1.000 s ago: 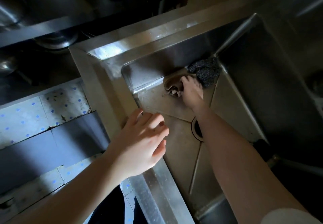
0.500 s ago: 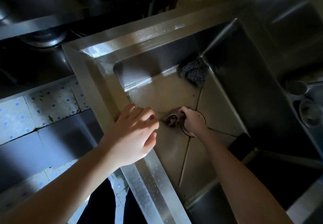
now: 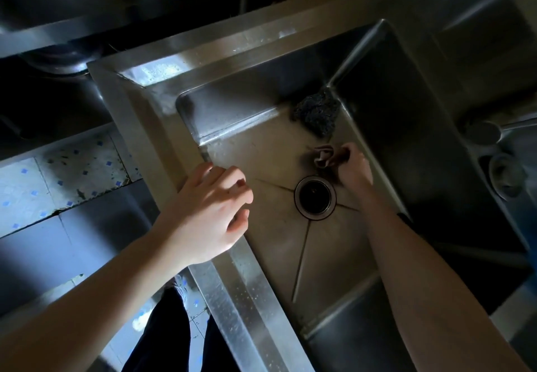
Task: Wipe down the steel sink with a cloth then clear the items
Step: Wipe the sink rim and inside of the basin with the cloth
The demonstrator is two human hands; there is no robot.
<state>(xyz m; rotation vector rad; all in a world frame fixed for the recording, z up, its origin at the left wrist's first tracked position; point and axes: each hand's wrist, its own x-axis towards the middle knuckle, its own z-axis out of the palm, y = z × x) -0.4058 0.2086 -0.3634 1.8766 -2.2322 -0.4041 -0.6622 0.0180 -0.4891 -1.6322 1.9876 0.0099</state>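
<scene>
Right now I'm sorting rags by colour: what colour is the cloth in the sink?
The cloth looks dark brown with pinkish folds, clearest in the head view.

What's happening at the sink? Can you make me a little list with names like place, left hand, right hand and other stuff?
Place: steel sink, dimly lit, seen from above
Left hand: at the sink's near rim, fingers loosely curled, holding nothing
Right hand: down in the basin, grips a bunched cloth
Cloth: on the sink floor, between the drain and the scourer
Other stuff: dark scourer in the far corner; drain uncovered
</scene>
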